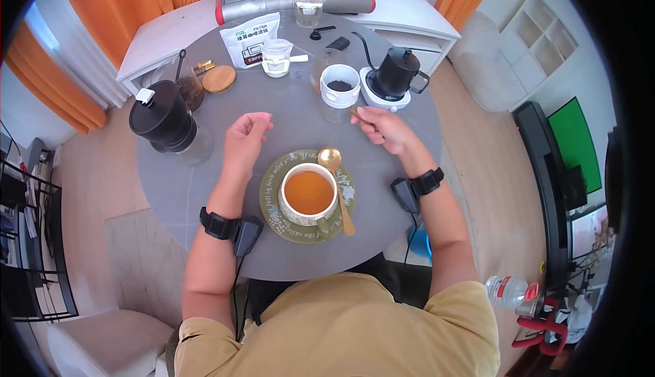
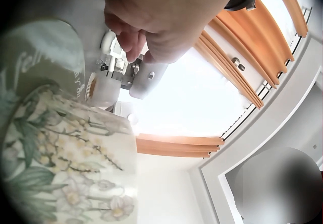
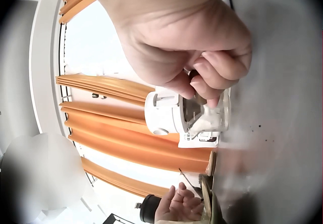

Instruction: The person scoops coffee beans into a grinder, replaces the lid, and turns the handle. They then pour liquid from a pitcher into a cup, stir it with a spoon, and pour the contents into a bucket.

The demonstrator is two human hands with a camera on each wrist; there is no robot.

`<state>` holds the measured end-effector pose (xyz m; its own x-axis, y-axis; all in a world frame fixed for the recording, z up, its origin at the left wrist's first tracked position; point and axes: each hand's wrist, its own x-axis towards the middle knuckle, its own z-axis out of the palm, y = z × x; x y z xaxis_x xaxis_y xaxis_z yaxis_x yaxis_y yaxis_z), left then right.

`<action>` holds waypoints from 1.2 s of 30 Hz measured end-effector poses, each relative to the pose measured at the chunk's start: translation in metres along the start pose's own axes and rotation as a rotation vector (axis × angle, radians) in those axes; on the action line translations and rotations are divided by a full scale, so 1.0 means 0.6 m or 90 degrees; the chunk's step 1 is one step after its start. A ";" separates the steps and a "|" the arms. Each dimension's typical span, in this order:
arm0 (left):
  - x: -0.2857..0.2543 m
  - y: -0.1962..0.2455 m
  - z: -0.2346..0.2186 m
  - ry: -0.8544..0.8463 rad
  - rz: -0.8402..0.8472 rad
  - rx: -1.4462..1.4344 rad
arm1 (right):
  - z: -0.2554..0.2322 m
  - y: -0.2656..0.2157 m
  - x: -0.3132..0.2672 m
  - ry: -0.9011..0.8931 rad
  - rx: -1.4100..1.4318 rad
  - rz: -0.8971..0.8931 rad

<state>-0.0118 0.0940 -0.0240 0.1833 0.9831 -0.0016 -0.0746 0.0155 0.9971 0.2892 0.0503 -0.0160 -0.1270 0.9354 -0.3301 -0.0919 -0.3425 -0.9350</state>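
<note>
My right hand (image 1: 383,128) pinches a small brown handle (image 1: 355,112) at the near side of a glass vessel (image 3: 222,114). On that glass sits a white dripper (image 1: 340,85) with dark coffee grounds inside. My left hand (image 1: 247,139) hangs loosely curled above the table's middle and holds nothing. Between my forearms stands a floral cup (image 2: 75,168) of amber liquid (image 1: 309,193) on a green saucer (image 1: 271,216) with white lettering. A gold spoon (image 1: 330,159) lies along the saucer's right side.
At the right back, a black gooseneck kettle (image 1: 396,71) stands on a white base (image 1: 382,97). A black grinder (image 1: 162,114), wooden lid (image 1: 219,79), coffee filter bag (image 1: 250,39) and small white-topped glass (image 1: 276,60) stand left and behind. An espresso machine (image 1: 293,3) is beyond the round table (image 1: 205,206).
</note>
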 end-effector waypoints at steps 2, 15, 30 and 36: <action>-0.001 0.001 0.001 0.000 -0.020 0.009 | -0.008 0.000 0.013 -0.016 0.005 0.014; 0.007 -0.011 -0.002 0.002 -0.021 0.007 | -0.004 -0.011 -0.002 0.330 -0.581 -0.187; 0.008 -0.012 -0.007 0.016 -0.036 0.001 | 0.047 -0.055 0.051 0.244 -0.399 -0.336; 0.006 -0.009 -0.004 0.022 -0.062 0.004 | 0.053 -0.048 0.047 0.225 -0.347 -0.366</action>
<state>-0.0134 0.0977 -0.0295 0.1558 0.9825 -0.1016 -0.0524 0.1110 0.9924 0.2570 0.0836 0.0058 0.1163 0.9540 0.2764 0.4502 0.1974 -0.8708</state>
